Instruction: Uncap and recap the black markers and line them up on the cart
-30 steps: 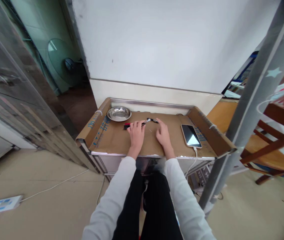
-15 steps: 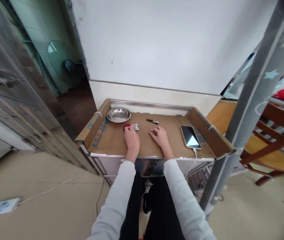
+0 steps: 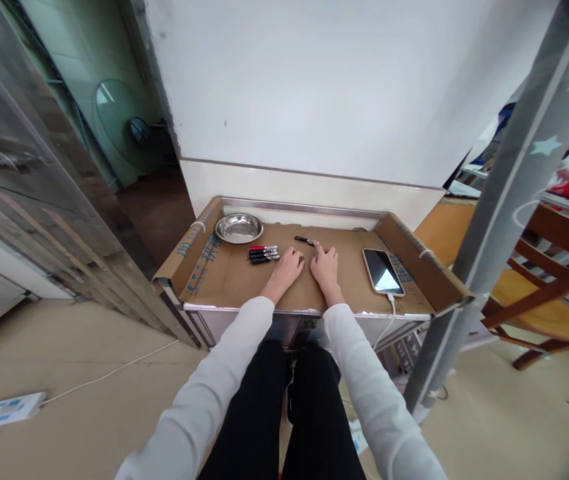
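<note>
On the brown cardboard tabletop, a red marker (image 3: 259, 249) and several black markers (image 3: 260, 258) lie side by side in a row. My left hand (image 3: 288, 268) rests just right of their capped ends, fingers loosely bent and apart, with nothing visible in it. A single black marker (image 3: 303, 239) lies farther back, tilted down to the right. My right hand (image 3: 325, 268) is open; its index finger stretches to this marker's right end and appears to touch it. The remaining fingers are spread over the cardboard.
A round steel dish (image 3: 239, 229) stands at the back left. To the right lies a phone (image 3: 383, 272) with a white cable (image 3: 390, 320). Cardboard side walls (image 3: 421, 263) edge the tabletop. A grey metal post (image 3: 494, 180) and a wooden chair (image 3: 539, 280) stand at right.
My left hand has let go of the row of markers and moved right, uncovering them. My right hand has shifted slightly, its index finger reaching the single marker's end.
</note>
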`<state>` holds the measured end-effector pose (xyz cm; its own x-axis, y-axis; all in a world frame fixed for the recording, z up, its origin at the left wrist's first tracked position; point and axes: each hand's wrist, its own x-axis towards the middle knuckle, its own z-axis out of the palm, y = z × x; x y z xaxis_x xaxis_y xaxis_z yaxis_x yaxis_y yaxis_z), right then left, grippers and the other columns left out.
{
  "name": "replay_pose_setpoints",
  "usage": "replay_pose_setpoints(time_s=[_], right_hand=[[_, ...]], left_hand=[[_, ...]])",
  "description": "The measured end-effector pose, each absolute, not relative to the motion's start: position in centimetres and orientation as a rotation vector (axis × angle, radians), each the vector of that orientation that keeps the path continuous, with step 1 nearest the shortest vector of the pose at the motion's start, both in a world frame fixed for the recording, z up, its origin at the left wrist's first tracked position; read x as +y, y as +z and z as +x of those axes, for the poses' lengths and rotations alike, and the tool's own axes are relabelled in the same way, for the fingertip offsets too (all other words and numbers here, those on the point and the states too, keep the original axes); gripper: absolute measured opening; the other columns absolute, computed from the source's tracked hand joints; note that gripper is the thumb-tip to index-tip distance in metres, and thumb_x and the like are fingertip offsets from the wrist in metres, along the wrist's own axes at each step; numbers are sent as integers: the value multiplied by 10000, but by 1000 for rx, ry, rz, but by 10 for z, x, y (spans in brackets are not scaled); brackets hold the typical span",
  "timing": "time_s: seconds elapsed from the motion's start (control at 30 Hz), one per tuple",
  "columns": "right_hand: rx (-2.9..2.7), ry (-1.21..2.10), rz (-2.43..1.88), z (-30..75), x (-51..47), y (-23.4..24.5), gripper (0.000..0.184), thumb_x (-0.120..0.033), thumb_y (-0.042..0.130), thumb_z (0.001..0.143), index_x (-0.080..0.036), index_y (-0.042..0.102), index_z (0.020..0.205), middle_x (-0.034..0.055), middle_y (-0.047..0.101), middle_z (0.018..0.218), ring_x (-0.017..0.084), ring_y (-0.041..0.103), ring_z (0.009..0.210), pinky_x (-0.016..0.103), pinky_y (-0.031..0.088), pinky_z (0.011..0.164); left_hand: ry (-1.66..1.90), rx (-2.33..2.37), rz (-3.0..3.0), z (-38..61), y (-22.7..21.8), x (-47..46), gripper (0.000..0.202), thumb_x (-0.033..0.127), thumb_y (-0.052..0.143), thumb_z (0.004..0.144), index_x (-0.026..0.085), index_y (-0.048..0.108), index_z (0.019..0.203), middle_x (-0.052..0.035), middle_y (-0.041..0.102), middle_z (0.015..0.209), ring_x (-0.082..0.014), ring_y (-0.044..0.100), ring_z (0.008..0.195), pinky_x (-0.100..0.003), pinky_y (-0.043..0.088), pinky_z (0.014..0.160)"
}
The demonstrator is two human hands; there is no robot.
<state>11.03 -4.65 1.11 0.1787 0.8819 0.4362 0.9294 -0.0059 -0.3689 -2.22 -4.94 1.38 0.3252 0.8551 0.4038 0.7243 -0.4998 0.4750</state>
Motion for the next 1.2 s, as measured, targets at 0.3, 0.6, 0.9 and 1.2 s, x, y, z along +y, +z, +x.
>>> replay_pose_setpoints(time_s=[0.3,0.6,0.9,1.2], right_hand=[[-1707,-126,-1912,106,-50,22,314,-167,394,862,-151,606,1093,145,516,1010,224,507,904,313,371,779],[-1703,-175,-1916,108,-51,18,253,-213,425,861,-148,591,1040,134,533,1012,232,497,930,313,356,759],[-1823,-217,-1902,106,-60,16,206,-191,417,861,-140,586,967,136,542,1009,226,488,930,315,340,785],[-1761,-266,-1939,103,-66,17,187,-252,454,860,-140,583,936,157,547,1029,260,483,961,348,327,797]], left_hand=[[894,1480,2395,-27,17,-51,151,185,476,891,159,624,903,-55,552,930,-162,570,908,-300,444,876],[1061,1385,2205,-28,22,-53,118,176,515,877,159,608,946,-52,586,981,-144,584,929,-289,447,908],[1231,1245,1998,-30,16,-45,150,40,537,811,140,594,908,-54,608,951,-122,611,871,-308,489,876],[1306,1172,1943,-33,15,-41,187,7,504,792,138,588,897,-65,655,956,-121,621,883,-307,493,879]])
